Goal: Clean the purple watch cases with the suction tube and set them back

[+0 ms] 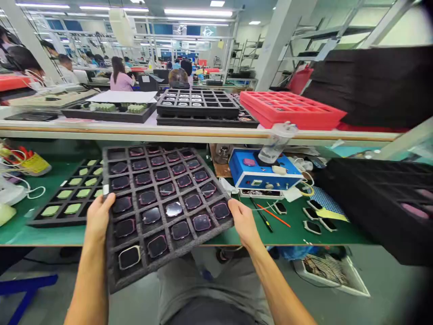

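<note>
Between my two hands a black foam tray (144, 243) is held up, tilted, over the front edge of the green bench. My left hand (99, 214) grips its left side, thumb on the rim. On the right edge, near the front corner, my right hand (241, 221) is closed. Dark-faced watch cases fill most of the tray's compartments; many have pinkish-purple rims. One watch case (129, 257) in the near left compartment has a pale gold rim. The far left compartment shows no case. Both hands' fingers are partly hidden beneath the tray.
Left on the bench lies a black tray (50, 221) of pale green pieces. A blue machine (238, 174) stands behind, right of my tray. Several loose watch cases (311, 227) and an orange stick (279, 216) lie right. Above runs a shelf (203, 134) with a red tray (294, 119).
</note>
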Demonstrator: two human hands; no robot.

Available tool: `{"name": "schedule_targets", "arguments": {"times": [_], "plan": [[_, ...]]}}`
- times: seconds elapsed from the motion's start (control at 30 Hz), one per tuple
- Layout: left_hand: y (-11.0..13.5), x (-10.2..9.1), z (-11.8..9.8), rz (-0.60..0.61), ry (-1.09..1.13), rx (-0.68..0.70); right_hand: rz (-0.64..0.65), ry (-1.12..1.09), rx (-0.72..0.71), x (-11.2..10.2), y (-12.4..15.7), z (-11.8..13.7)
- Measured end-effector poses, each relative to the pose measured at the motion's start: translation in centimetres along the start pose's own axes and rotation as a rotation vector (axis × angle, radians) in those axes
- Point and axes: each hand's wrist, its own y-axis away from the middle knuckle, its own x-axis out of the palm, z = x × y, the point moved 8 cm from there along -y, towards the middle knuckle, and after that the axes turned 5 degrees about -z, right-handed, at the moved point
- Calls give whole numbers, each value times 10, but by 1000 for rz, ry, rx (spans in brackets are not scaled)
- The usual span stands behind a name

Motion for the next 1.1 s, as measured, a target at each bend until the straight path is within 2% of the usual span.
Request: {"name": "schedule_targets", "arguments": {"times": [0.1, 0.2, 0.27, 0.33, 0.43, 0.5, 0.53, 0.57, 0.6, 0.67, 0.7, 0.73, 0.8, 0.9, 1.0, 1.1], "plan": [[0, 61, 15, 114, -19, 34, -95, 39, 30, -38, -5, -29], [-4, 97, 32, 146, -115, 71, -166, 91, 69, -56, -12, -57], [-8, 108, 40, 153, -217, 99, -171, 133, 93, -62, -14, -70], [-10, 108, 37, 131, -339, 144, -136, 171, 114, -70, -13, -77], [8, 103, 9, 58, -520, 273, -146, 223, 116, -100, -14, -75], [42, 111, -17, 32, -632, 414, -303, 197, 100, -136, -17, -71], [66, 122, -28, 38, -681, 502, -396, 146, 110, -153, -19, -72], [98, 141, -39, 59, -814, 689, -471, 74, 136, -166, -22, -75], [135, 166, -42, 141, -895, 878, -511, -6, 174, -173, -27, -81], [214, 220, -29, 434, -932, 1226, -473, -145, 248, -172, -41, -93], [246, 242, -14, 550, -1002, 1342, -437, -188, 262, -168, -49, -95], [268, 259, 1, 617, -1079, 1404, -404, -225, 267, -164, -56, -96], [288, 281, 22, 654, -1203, 1446, -385, -294, 256, -161, -66, -94], [286, 287, 25, 638, -1231, 1489, -433, -408, 223, -172, -69, -85], [277, 276, 13, 620, -1205, 1535, -484, -504, 198, -194, -64, -74], [274, 269, 13, 626, -1244, 1553, -503, -623, 223, -219, -56, -68]]}}
